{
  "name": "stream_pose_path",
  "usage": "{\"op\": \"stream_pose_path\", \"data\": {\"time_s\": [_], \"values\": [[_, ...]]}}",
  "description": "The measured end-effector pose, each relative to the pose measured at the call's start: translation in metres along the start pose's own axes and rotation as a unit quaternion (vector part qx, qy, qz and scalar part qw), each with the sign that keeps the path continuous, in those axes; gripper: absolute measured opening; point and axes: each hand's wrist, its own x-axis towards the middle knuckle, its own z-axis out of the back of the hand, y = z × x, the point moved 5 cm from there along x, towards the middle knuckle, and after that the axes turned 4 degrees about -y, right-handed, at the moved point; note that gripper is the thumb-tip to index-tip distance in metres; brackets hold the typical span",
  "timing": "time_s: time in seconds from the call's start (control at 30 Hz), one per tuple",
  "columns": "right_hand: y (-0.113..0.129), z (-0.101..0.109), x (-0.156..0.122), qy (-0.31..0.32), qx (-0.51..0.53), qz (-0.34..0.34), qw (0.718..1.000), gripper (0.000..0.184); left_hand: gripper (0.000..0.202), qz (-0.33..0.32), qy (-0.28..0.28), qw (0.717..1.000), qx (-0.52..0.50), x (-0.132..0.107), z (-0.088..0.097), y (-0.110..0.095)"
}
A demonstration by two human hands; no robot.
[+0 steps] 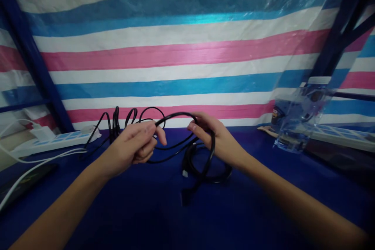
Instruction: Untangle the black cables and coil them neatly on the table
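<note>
A black cable (178,114) runs in an arch between my two hands, above the blue table (140,203). My left hand (136,144) is closed on it, pinching with the thumb while the index finger sticks out a little. On the other side my right hand (215,136) grips the same cable between thumb and fingers. From there one end hangs down to a dark plug (186,196). Below my right hand lies a coiled black cable (221,177) with a small whitish connector (184,173). More black cable loops (114,119) stand behind my left hand.
At the left are a white power strip (70,139) with a charger (43,133), white cords (32,166) and a dark phone-like slab (32,179). To the right stand a water bottle (295,125) and another power strip (342,136). A striped sheet (187,54) hangs behind.
</note>
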Motion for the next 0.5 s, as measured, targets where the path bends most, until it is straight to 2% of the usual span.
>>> {"op": "stream_pose_path", "data": {"time_s": [0.1,0.17,0.2,0.27,0.33,0.4,0.43,0.47,0.5], "values": [[0.022,-0.006,-0.009,0.009,-0.014,0.058,0.998,0.019,0.044,0.018,-0.003,0.995,0.095,0.003,-0.008,0.004],[0.031,-0.015,-0.016,0.049,0.015,0.057,0.997,0.014,0.045,-0.015,-0.026,0.988,0.149,0.005,-0.008,0.002],[0.033,-0.019,-0.019,0.068,0.037,0.040,0.996,0.012,0.045,-0.045,-0.061,0.983,0.170,0.007,-0.003,0.000],[0.031,-0.021,-0.024,0.079,0.079,-0.010,0.994,0.011,0.039,-0.094,-0.170,0.955,0.222,0.010,0.016,-0.001],[0.024,-0.014,-0.025,0.054,0.112,-0.048,0.991,0.015,0.029,-0.101,-0.258,0.907,0.316,0.014,0.040,0.009],[0.019,-0.003,-0.025,0.029,0.137,-0.064,0.988,0.021,0.034,-0.078,-0.271,0.862,0.422,0.021,0.058,0.028],[0.017,0.002,-0.024,0.024,0.147,-0.065,0.987,0.023,0.044,-0.061,-0.274,0.852,0.443,0.024,0.065,0.039],[0.016,0.007,-0.023,0.024,0.156,-0.064,0.985,0.024,0.055,-0.034,-0.284,0.857,0.429,0.026,0.073,0.049],[0.015,0.010,-0.022,0.026,0.161,-0.064,0.985,0.024,0.061,-0.011,-0.284,0.876,0.390,0.028,0.076,0.057]]}}
